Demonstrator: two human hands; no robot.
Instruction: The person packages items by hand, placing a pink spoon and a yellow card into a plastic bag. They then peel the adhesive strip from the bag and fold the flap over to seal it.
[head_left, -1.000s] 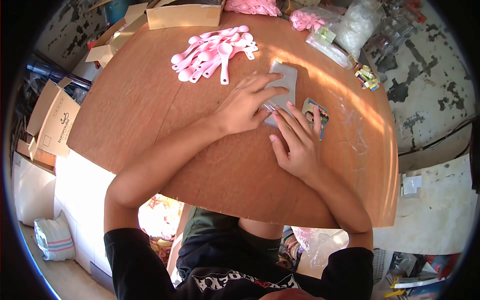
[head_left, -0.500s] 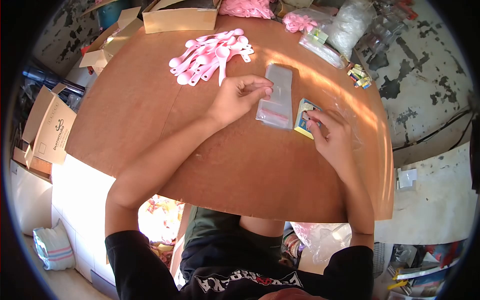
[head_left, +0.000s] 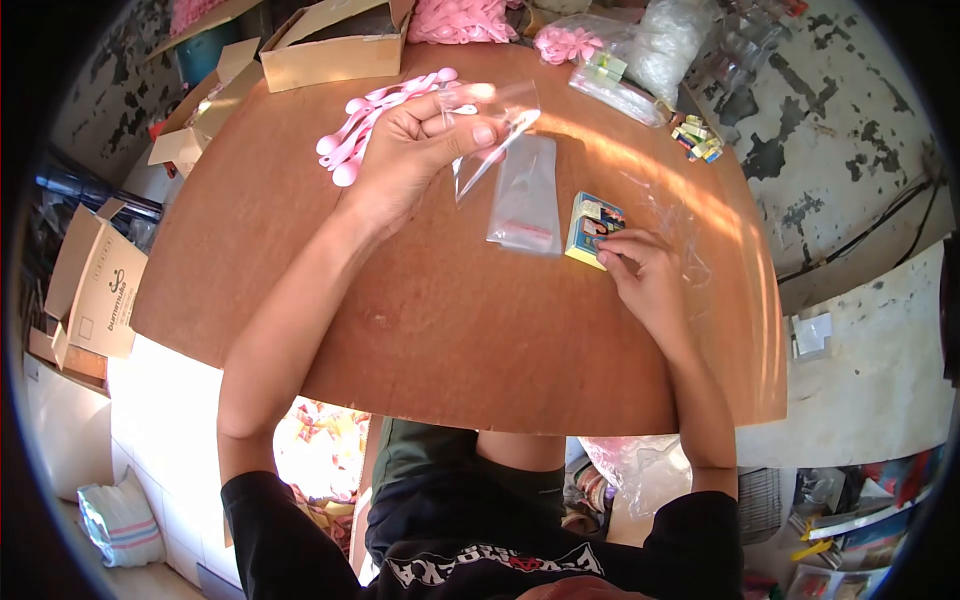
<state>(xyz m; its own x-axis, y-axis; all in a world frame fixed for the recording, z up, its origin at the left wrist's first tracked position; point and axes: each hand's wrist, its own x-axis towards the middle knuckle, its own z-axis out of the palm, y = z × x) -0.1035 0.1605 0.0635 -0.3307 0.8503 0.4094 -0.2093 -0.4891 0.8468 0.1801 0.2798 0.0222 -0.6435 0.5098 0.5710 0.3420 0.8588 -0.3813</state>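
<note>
My left hand (head_left: 395,155) is raised over the table, its thumb and fingers closed on a clear plastic bag (head_left: 500,125). Behind that hand lies a heap of pink plastic spoons (head_left: 345,145), partly hidden by it. A flat stack of clear bags (head_left: 528,190) rests on the tabletop between my two hands. Just right of the stack is a small blue and yellow printed box or pile of cards (head_left: 588,215). My right hand (head_left: 645,270) touches its near right corner with thumb and fingertips pinched; what is between them is too small to make out.
The brown table (head_left: 450,340) has a curved look at its edges. An open cardboard box (head_left: 335,62) and a bag of pink pieces (head_left: 460,20) are at the far side. Packs of clear plastic (head_left: 665,50) and small yellow boxes (head_left: 698,140) lie far right.
My left hand has lifted a clear bag off the stack and moved left and away, towards the spoons. My right hand stays at the printed box, its fingertips now lower on it.
</note>
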